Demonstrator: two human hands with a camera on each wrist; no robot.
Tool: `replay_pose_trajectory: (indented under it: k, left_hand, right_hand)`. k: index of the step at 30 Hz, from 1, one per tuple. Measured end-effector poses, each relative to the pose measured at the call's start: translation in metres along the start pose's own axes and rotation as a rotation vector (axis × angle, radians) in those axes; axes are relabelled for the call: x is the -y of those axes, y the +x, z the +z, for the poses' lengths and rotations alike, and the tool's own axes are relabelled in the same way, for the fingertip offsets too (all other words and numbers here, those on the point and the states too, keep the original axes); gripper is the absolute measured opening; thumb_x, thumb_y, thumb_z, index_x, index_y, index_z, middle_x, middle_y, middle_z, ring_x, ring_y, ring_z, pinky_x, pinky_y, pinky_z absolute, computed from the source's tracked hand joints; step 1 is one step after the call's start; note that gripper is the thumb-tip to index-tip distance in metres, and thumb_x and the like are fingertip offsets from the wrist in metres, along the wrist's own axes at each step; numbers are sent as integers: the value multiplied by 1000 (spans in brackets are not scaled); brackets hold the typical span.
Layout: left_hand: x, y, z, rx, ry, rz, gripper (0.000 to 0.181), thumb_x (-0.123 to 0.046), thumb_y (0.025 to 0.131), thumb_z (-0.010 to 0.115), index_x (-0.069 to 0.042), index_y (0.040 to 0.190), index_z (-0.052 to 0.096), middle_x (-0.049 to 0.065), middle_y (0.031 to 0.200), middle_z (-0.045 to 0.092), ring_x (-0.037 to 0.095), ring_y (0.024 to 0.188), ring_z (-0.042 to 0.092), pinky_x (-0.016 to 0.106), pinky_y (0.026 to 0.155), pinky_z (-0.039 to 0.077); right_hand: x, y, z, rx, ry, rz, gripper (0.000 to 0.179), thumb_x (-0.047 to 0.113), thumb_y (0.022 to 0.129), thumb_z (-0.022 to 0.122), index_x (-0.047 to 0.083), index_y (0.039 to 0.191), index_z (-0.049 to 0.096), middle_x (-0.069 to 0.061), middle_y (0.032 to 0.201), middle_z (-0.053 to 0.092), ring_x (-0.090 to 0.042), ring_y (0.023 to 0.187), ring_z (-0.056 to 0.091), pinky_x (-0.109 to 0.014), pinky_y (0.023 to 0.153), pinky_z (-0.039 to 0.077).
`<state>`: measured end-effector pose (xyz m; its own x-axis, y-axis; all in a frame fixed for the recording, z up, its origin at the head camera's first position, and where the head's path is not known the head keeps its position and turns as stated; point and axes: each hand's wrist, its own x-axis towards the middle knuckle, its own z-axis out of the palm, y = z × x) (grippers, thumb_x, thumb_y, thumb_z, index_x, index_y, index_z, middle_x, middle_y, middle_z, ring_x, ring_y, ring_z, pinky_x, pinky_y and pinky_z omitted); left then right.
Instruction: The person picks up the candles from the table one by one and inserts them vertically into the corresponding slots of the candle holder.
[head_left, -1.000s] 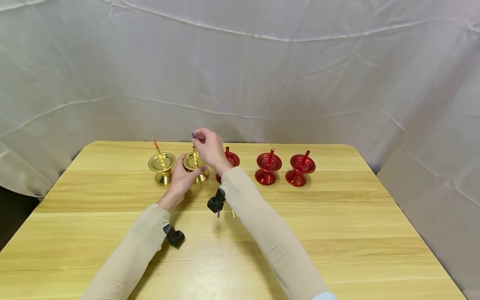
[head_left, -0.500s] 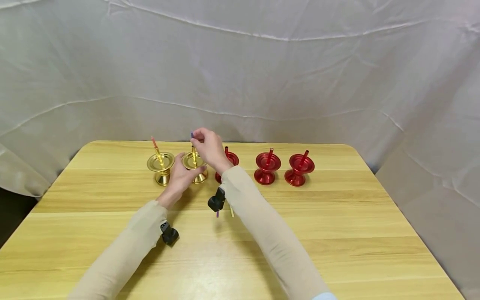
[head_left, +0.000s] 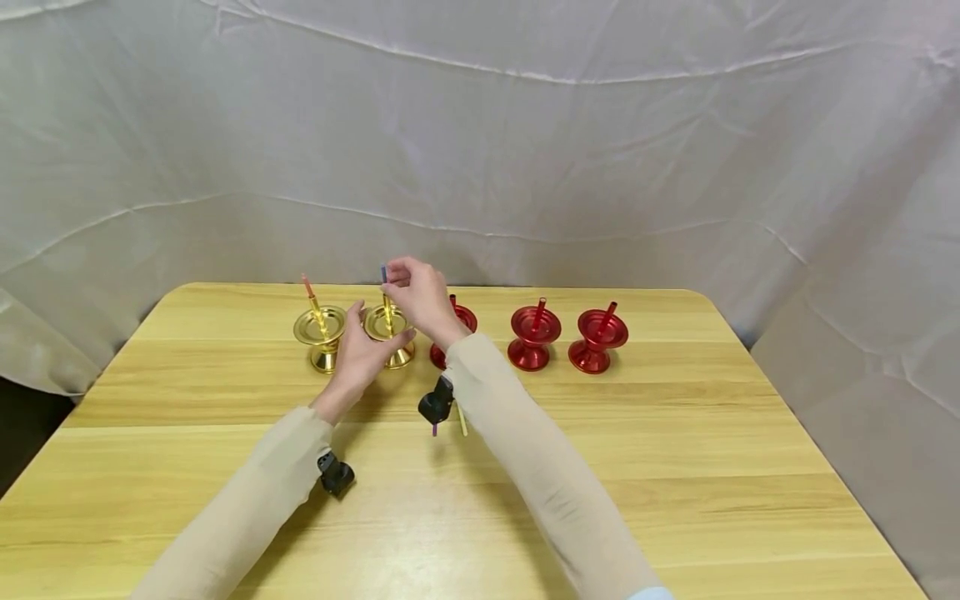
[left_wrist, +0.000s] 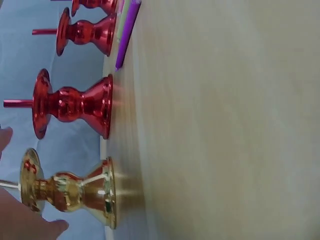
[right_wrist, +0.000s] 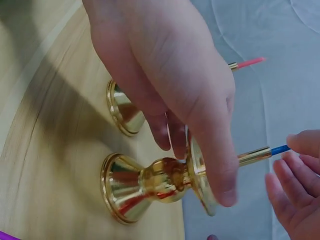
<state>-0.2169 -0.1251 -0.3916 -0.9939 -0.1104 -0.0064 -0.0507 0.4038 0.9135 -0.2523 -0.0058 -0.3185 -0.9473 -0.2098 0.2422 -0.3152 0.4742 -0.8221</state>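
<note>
A thin blue candle [head_left: 384, 273] stands at the top of the gold candle holder [right_wrist: 167, 181], its lower end at the tube's mouth. My right hand [head_left: 422, 293] pinches its upper part between thumb and fingers [right_wrist: 300, 142]. Lower down, my left hand [head_left: 362, 350] spreads around the holder's dish, thumb on one side and fingers on the other. Its index finger stands a little off the rim in the head view; whether the thumb touches the dish I cannot tell. Left of it, another gold candle holder [head_left: 324, 354] bears a pink candle [head_left: 308, 286].
A partly hidden red candle holder [left_wrist: 72, 104] stands right of the gold ones, with two more, a red holder [head_left: 531, 354] and a red holder [head_left: 592, 357], farther right. A purple candle [left_wrist: 128, 35] and a pale yellow candle [head_left: 463, 421] lie on the wooden table [head_left: 675, 467].
My left index finger has shifted slightly left, away from the dish rim, and the hand has spread wider. My right hand has hardly moved on the blue candle.
</note>
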Motion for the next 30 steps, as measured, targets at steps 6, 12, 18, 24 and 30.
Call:
replay_pose_trajectory:
  k: [6,12,18,24,30]
  left_hand:
    - [-4,-9,-2,-24,-2,43,96,-30,83,75,-1,152,14,22,154,23,38,138,27,48,112,25]
    - [-3,-19,-6,-21,-88,51,91,-23,86,74,-1,151,15,20,154,22,39,135,32,47,108,34]
    - [-1,-31,-11,-37,-85,81,86,-18,87,73,-1,151,17,19,152,27,36,130,39,48,104,38]
    - [-5,-43,-9,-78,-37,127,78,-16,86,74,1,147,28,17,147,36,33,121,47,47,99,40]
    - [-10,-48,-6,-100,-22,127,73,-13,85,73,2,144,33,18,144,40,33,114,51,43,90,46]
  right_hand:
    - [17,-4,-15,-95,76,-73,34,9,92,67,1,124,61,-10,112,68,-17,103,62,-18,83,49]
    - [32,-15,-40,-99,111,-154,30,11,92,66,1,120,63,-10,112,68,-15,101,62,-15,84,48]
    - [21,-34,-60,-98,104,-162,25,12,93,66,1,115,66,-11,110,69,-15,100,64,-19,86,49]
    - [1,-57,-73,-80,59,-92,24,13,93,66,3,115,67,-10,110,68,-16,99,63,-23,86,51]
    - [-20,-74,-78,-50,27,-27,27,14,92,66,3,116,66,-9,113,67,-20,102,64,-27,84,53]
